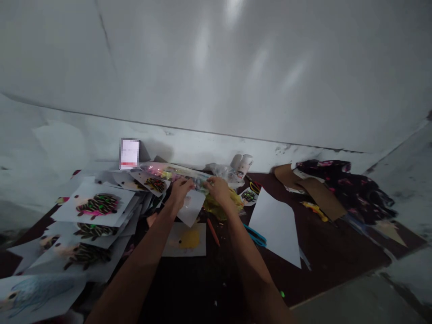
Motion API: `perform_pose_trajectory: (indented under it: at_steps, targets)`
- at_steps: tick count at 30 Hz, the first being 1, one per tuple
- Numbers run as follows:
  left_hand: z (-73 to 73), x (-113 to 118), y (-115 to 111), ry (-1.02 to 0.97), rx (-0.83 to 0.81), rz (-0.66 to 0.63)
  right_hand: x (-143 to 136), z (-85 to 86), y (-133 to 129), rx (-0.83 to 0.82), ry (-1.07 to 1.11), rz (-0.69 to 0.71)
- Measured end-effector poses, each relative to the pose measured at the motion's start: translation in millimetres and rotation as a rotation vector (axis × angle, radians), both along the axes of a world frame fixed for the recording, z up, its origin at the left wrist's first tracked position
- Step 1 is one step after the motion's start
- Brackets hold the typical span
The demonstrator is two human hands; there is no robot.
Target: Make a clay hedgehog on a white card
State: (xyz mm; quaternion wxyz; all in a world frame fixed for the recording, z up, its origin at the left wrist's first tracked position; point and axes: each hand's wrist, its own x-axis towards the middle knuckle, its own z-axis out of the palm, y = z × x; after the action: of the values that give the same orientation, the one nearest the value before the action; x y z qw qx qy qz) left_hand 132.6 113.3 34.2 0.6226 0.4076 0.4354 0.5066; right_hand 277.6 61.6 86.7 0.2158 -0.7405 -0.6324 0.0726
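Observation:
A long clear plastic bag (168, 172) with colourful pieces inside lies across the back of the table; I cannot make out what the pieces are. My left hand (180, 191) is closed on its near edge, fingers bent. A short way to the right, my right hand (218, 189) pinches the same bag. Below the hands is a white paper (191, 208), and nearer to me a sheet with a yellow animal shape (189, 238). A crumpled yellow plastic bag (232, 200) sits beneath and beside my right hand.
Stacked hedgehog pictures (97, 204) fill the left side. An orange crayon-like stick (213, 232), blue-handled scissors (255, 235) and a white sheet (276, 225) lie right of centre. A white bottle (245, 165), brown cardboard (320, 195), a yellow tool (315, 210) and dark patterned cloth (357, 191) are farther off.

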Motion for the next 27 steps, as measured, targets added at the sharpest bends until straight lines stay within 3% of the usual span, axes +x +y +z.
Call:
perform_pose_trajectory:
  at_steps: [9,17,19,24,27]
  targets:
    - [3.6,-7,-2,0.041,-0.018,-0.052,3,-3.3,10,0.105,-0.011,-0.146]
    - [-0.7,-8,4,0.081,0.036,-0.031,13,-6.1,20,0.209,0.090,-0.095]
    - [-2.5,-8,6,0.091,0.089,-0.023,11,-3.0,23,0.226,0.102,-0.051]
    - [-6.5,1,11,0.123,0.401,0.081,10,1.2,33,0.264,0.245,-0.049]
    - [-7.0,10,14,0.228,0.455,0.149,18,-1.1,35,0.279,0.434,0.081]
